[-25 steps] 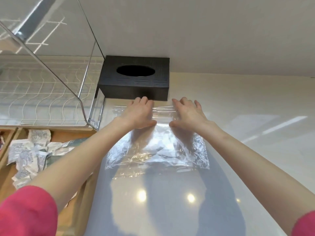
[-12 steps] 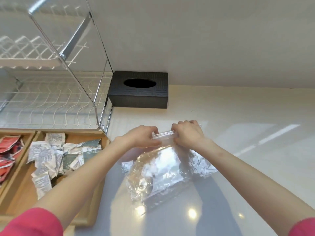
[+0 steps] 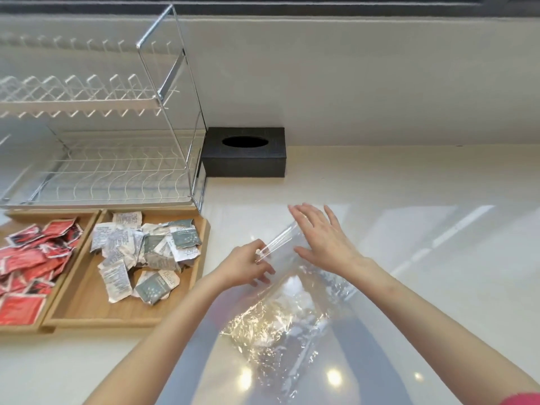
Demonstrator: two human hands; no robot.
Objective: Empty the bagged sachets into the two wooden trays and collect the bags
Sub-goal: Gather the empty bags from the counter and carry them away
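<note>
1. A clear plastic bag [image 3: 280,305] lies crumpled on the white desk [image 3: 438,258], just right of the near wooden tray [image 3: 87,314]; its mouth points away from the person.
2. The left hand [image 3: 248,266] pinches the bag's zip edge between fingertips; the right hand [image 3: 324,238] rests flat, fingers spread, on the bag's far end, gripping nothing.
3. The near tray holds grey and white sachets [image 3: 143,249]; the tray left of it [image 3: 17,325] holds red sachets [image 3: 32,258].
4. Behind the trays stands a wire dish rack [image 3: 117,159]; a black tissue box [image 3: 244,152] sits right of the rack.

Single head view looks steeply down, close over the counter [image 3: 409,200]
</note>
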